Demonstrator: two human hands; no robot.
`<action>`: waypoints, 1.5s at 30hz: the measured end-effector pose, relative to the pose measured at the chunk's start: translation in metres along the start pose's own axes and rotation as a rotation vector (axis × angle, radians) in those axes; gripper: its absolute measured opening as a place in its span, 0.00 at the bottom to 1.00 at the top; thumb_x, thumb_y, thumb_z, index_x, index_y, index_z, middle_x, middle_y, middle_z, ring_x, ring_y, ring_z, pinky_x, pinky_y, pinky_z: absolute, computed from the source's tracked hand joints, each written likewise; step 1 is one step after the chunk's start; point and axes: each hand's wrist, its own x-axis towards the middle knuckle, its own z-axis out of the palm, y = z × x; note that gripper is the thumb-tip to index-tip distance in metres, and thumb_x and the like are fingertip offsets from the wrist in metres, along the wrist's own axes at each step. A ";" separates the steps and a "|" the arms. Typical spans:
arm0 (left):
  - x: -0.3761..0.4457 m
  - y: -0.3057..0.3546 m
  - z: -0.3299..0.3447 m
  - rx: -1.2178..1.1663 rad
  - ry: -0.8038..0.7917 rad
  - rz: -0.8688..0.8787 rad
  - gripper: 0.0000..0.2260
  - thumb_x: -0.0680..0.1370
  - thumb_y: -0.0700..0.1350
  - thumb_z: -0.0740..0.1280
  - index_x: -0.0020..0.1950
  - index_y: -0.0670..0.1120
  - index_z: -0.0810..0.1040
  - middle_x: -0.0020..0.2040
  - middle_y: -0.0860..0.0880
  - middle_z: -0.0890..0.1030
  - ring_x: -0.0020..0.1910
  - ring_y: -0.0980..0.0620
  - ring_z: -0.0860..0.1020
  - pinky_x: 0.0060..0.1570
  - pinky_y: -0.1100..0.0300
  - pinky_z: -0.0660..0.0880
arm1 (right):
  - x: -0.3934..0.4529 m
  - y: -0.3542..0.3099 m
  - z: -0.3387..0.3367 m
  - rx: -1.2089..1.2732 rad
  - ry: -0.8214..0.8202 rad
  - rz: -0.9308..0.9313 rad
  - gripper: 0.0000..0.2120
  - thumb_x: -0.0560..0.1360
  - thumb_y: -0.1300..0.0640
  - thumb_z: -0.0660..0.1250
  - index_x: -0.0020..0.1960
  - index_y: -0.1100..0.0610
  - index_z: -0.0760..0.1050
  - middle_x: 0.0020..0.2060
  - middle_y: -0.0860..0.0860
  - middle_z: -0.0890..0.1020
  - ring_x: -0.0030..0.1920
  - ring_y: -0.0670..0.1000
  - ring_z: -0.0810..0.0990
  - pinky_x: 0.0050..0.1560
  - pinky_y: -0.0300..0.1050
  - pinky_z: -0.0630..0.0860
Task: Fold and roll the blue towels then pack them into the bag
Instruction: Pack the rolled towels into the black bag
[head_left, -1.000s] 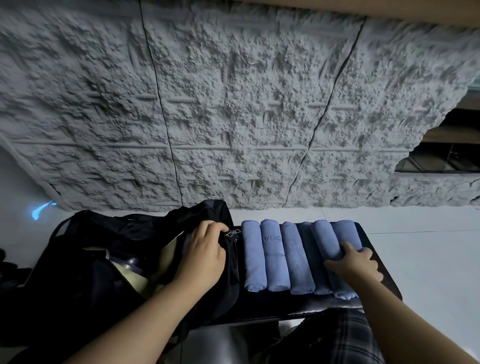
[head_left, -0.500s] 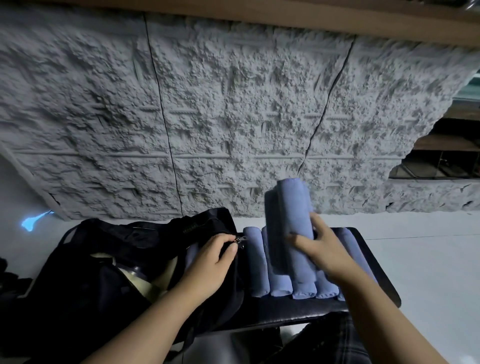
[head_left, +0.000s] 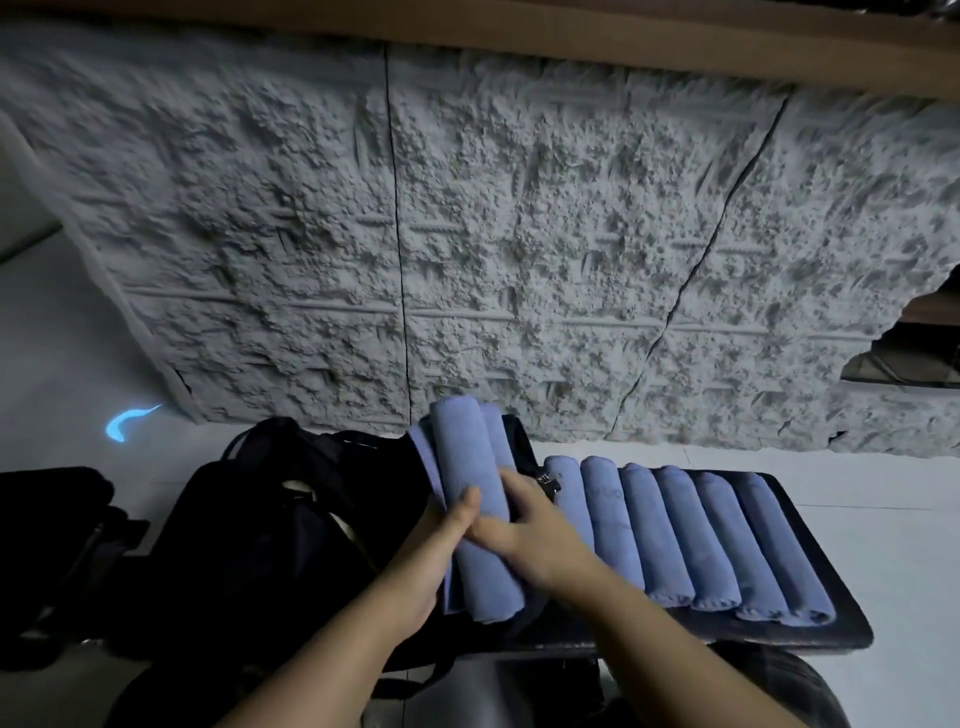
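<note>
While both hands close around it, the held rolled towel (head_left: 470, 499) lies with its long axis running away from the person, its far end raised and pointing toward the rough grey wall (head_left: 519, 234), its near end hanging just past the wrists; a second blue roll or fold shows behind it on its far right, and a loose blue flap on its left, so whether one towel or two are held cannot be told; the bundle sits above the open mouth of the black bag (head_left: 291, 519), which lies to the left of both hands; the left hand (head_left: 441, 540) grips the roll from its left side, thumb curled over the top, fingers hidden beneath; the right hand (head_left: 524, 525) wraps it from the right, fingers bent across the cloth and meeting the left thumb; neither hand is spread wide; to the right of the right hand, six rolled towels (head_left: 696, 540) lie side by side, touching, on a dark bench top (head_left: 826, 623), all parallel, their long axes also running away from the person; a zipper pull (head_left: 549, 481) shows just beyond the right hand's fingers; one bag, two hands.
</note>
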 end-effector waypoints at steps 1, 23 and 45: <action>-0.001 -0.003 -0.007 0.054 0.047 0.034 0.20 0.70 0.54 0.66 0.59 0.46 0.75 0.56 0.47 0.81 0.56 0.51 0.79 0.63 0.50 0.71 | 0.001 0.007 0.010 -0.100 0.008 -0.017 0.16 0.69 0.40 0.69 0.56 0.39 0.73 0.54 0.42 0.74 0.59 0.42 0.72 0.53 0.32 0.70; -0.017 0.008 -0.078 0.065 -0.016 -0.105 0.21 0.70 0.52 0.72 0.59 0.43 0.76 0.51 0.45 0.84 0.52 0.48 0.82 0.50 0.53 0.76 | -0.006 0.000 0.027 0.400 0.007 0.412 0.13 0.74 0.53 0.69 0.54 0.61 0.78 0.47 0.56 0.85 0.48 0.55 0.84 0.47 0.49 0.79; -0.002 0.016 -0.108 0.474 -0.084 -0.407 0.11 0.79 0.47 0.63 0.54 0.41 0.76 0.44 0.43 0.83 0.44 0.47 0.81 0.52 0.54 0.75 | -0.019 -0.005 -0.026 0.058 0.230 0.262 0.06 0.79 0.58 0.59 0.49 0.58 0.75 0.40 0.48 0.79 0.42 0.42 0.78 0.38 0.29 0.71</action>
